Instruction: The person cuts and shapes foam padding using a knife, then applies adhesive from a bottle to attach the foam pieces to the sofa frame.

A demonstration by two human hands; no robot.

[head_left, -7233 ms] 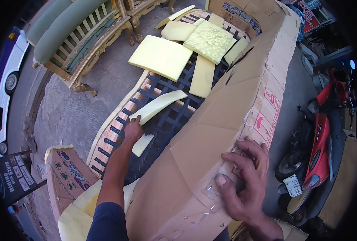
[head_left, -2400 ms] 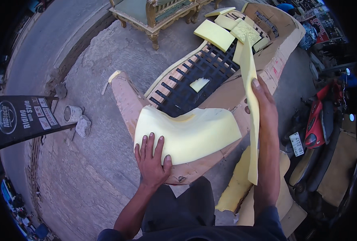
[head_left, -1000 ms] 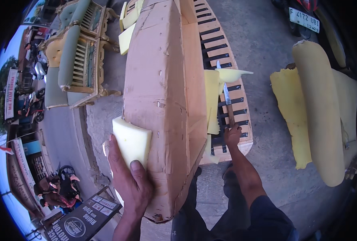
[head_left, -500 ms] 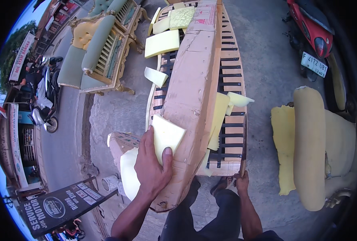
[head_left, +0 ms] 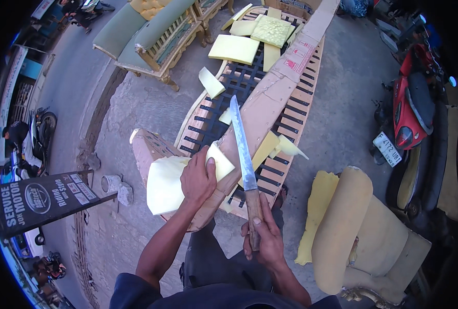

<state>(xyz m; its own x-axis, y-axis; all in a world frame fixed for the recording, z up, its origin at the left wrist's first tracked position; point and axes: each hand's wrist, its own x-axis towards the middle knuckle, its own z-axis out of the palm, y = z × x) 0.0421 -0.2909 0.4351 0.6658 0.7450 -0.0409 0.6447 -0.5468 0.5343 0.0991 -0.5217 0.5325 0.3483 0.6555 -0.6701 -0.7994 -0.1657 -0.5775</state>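
A long knife (head_left: 244, 149) with a wooden handle is in my right hand (head_left: 266, 233), fingers wrapped round the handle. Its blade points up and away, above the cardboard-covered beam (head_left: 262, 105) of a wooden seat frame. My left hand (head_left: 198, 178) grips a small cream foam piece (head_left: 221, 160) at the beam's near end, thumb along its side. Under and left of that hand, a larger pale foam sheet (head_left: 164, 186) drapes over the frame's arm (head_left: 151, 141). Right of the blade, yellow foam strips (head_left: 266, 149) lie against the beam.
Black webbing (head_left: 208, 126) crosses the frame, with foam offcuts (head_left: 234, 49) on its far part. A green-and-gold sofa (head_left: 154, 38) stands far left, and a signboard (head_left: 38, 203) at the left. On the right are a beige upholstered chair (head_left: 345, 221) and a red motorbike (head_left: 412, 103).
My right hand has come up from beside the frame's near edge, bringing the knife over the beam. My left hand stays at the foam, its fingers drawn closer round it. The view has turned.
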